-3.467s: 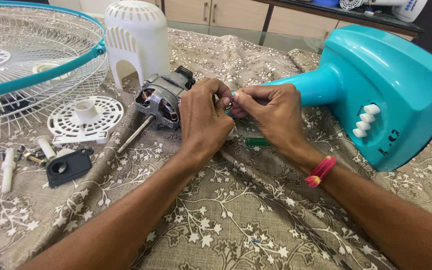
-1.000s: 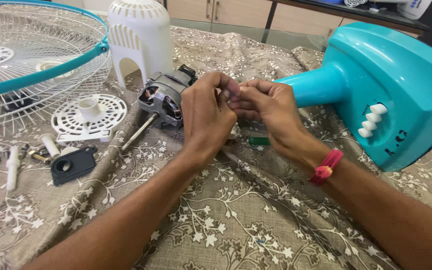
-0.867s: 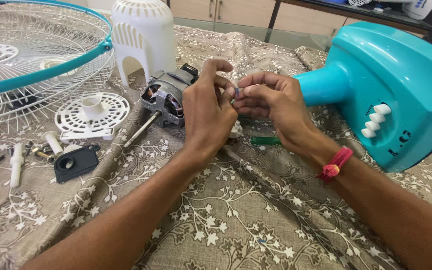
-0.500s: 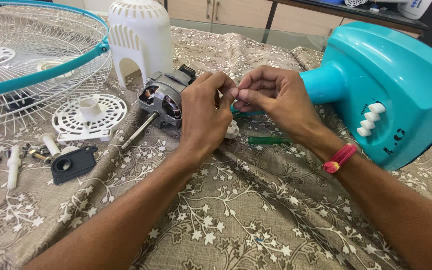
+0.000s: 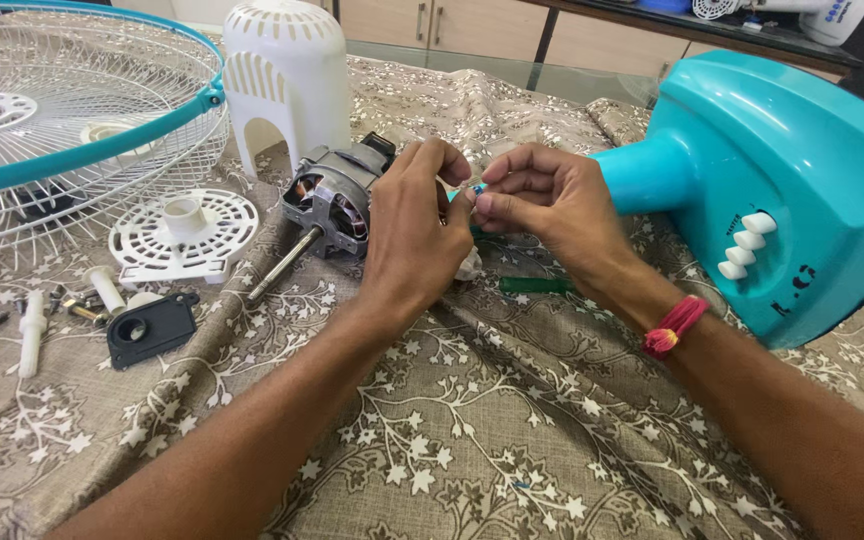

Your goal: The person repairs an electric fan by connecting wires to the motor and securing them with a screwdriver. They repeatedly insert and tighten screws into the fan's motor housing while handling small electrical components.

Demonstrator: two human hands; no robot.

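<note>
Head view: left hand (image 5: 414, 232) and right hand (image 5: 552, 205) meet fingertip to fingertip just right of fan motor (image 5: 337, 197), fingers of both pinched together on small part between them, too tiny to identify. Motor lies on floral cloth (image 5: 452, 440), shaft pointing down-left. Teal fan base (image 5: 802, 190) at right. Green screwdriver handle (image 5: 537, 285) under right wrist.

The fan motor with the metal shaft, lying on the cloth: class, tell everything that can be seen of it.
The grey metal fan motor with its steel shaft lies on its side on the brown flowered tablecloth. Copper windings show through gaps in its housing, and a black part sits at its rear. The thin shaft points down-left toward the white round plastic grille disc. It lies just in front of the white slotted plastic motor cover. The left hand rests against its right side, hiding that part.
</note>
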